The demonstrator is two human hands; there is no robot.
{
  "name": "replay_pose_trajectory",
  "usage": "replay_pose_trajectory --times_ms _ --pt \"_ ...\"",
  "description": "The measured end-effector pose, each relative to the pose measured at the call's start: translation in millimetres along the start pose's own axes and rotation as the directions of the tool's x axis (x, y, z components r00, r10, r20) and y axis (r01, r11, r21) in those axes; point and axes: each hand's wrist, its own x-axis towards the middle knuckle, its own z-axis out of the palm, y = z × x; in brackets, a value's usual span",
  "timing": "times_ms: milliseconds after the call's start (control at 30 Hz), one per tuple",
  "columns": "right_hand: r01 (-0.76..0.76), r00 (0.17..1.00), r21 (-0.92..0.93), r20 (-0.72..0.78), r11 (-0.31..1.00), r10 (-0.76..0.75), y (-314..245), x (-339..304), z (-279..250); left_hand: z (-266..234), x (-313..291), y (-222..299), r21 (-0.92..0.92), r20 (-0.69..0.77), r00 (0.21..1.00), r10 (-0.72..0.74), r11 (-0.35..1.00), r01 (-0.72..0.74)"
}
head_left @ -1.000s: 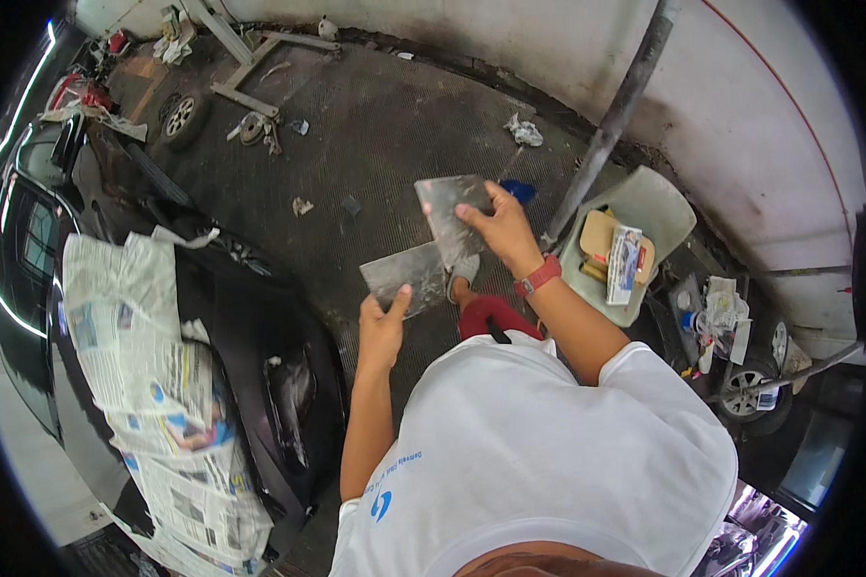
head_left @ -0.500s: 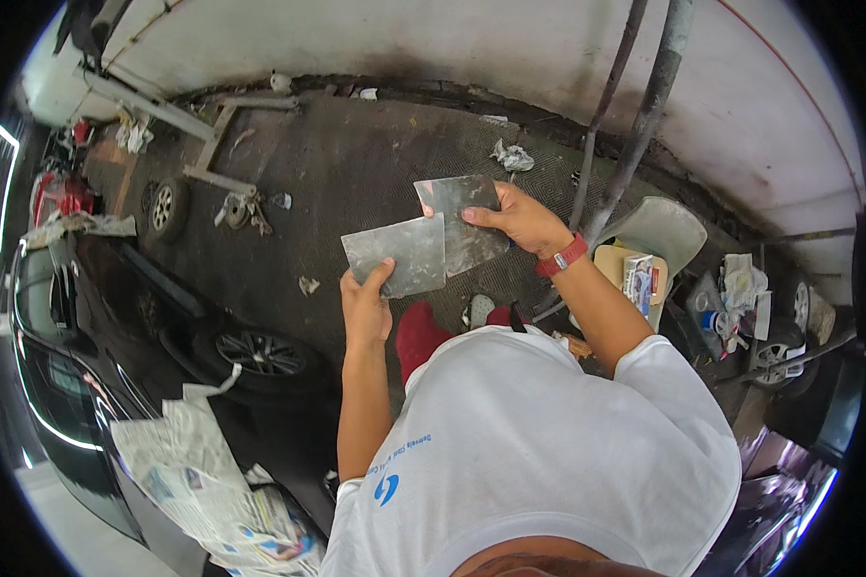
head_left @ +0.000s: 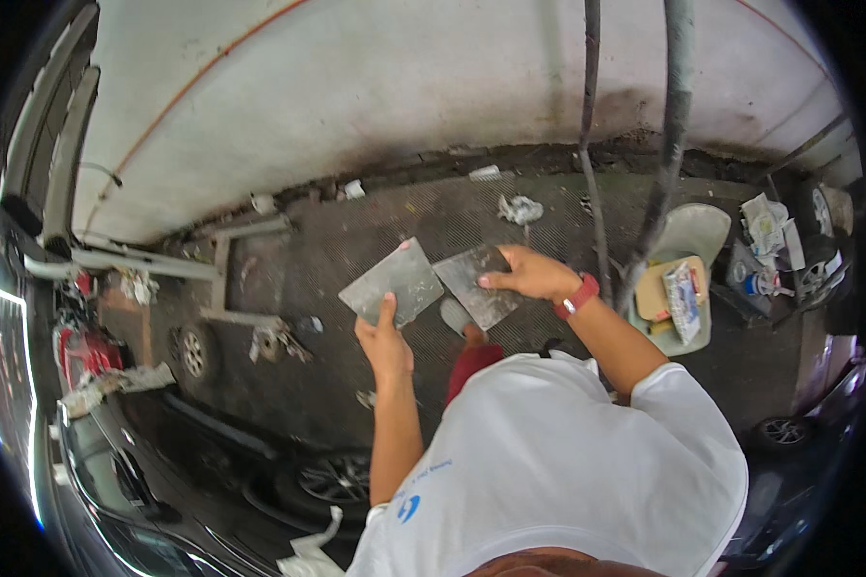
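Two thin, smudged rectangular grey plates are held up in front of me, over the dark floor. My left hand (head_left: 385, 344) grips the lighter plate (head_left: 393, 287) by its near edge, the thumb lying on its upper face. My right hand (head_left: 541, 277) is closed on the right edge of the darker plate (head_left: 473, 279), also with the thumb on top. The plates tilt at different angles, with their corners close together near the middle. The fingers under both plates are mostly hidden. A red watch (head_left: 577, 295) is on my right wrist.
At the left stands a black car (head_left: 202, 471), with a loose wheel (head_left: 194, 351) and a grey metal frame (head_left: 212, 269) beyond it. Metal poles (head_left: 659, 183) rise at the right beside a pale chair (head_left: 693, 236) bearing a box. Crumpled paper (head_left: 520, 210) lies near the wall.
I have turned to the left, and the surroundings have shifted in view. The left plate has rotated and slid off the right one, which it overlapped before. Both hands keep their hold.
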Motion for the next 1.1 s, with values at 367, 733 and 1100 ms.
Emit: replay_pose_trajectory --times_ms 367,733,1100 --pt "0.237 0.817 -0.724 -0.213 0.648 -0.537 -99.0 173.7 87.3 11.0 190.8 51.4 0.589 0.35 0.933 0.085 0.754 -0.29" --pt "-0.257 0.732 -0.819 -0.512 0.514 -0.45 -8.1 306.2 -103.7 113.9 263.2 79.2 0.515 0.61 0.79 0.063 0.726 -0.456" --pt "-0.543 0.685 -0.551 -0.727 0.634 -0.044 84.0 328.2 -372.6 99.4 318.7 -3.0 0.591 0.01 0.994 -0.107 0.802 0.081"
